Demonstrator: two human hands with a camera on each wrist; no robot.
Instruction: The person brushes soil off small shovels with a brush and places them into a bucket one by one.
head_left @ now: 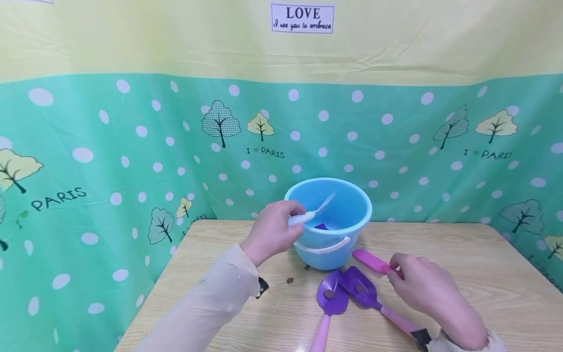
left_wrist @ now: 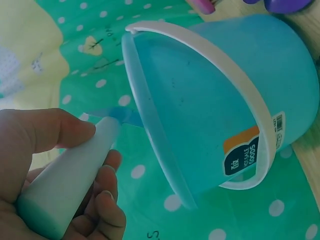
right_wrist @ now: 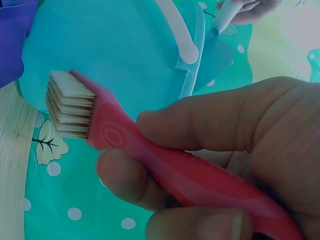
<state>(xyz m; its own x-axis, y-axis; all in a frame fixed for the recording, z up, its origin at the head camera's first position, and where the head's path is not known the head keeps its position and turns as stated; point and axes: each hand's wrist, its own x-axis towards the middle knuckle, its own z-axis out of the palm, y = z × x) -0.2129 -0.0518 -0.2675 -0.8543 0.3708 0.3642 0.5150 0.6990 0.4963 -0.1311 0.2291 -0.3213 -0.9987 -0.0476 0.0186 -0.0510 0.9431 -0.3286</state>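
Observation:
My left hand (head_left: 272, 230) holds a small trowel (left_wrist: 75, 180) by its pale handle. The trowel's translucent blue blade (head_left: 326, 201) is over the mouth of a light blue bucket (head_left: 323, 261). In my right hand (head_left: 420, 281) is a pink brush (right_wrist: 175, 170), pinched between thumb and fingers near its head. Its pale bristles (right_wrist: 70, 107) show in the right wrist view. The brush lies to the right of the bucket, above a square purple shovel (head_left: 367, 299). A round purple shovel (head_left: 333, 304) lies beside it; both have pink handles and carry small dark pieces.
Small dark pieces (head_left: 290, 280) lie on the wooden table (head_left: 462, 254) left of the shovels. Inside the bucket a bit of something purple (head_left: 321, 227) shows. The bucket's white handle (head_left: 323, 249) hangs down in front. A green patterned cloth (head_left: 132, 161) hangs behind and at the sides.

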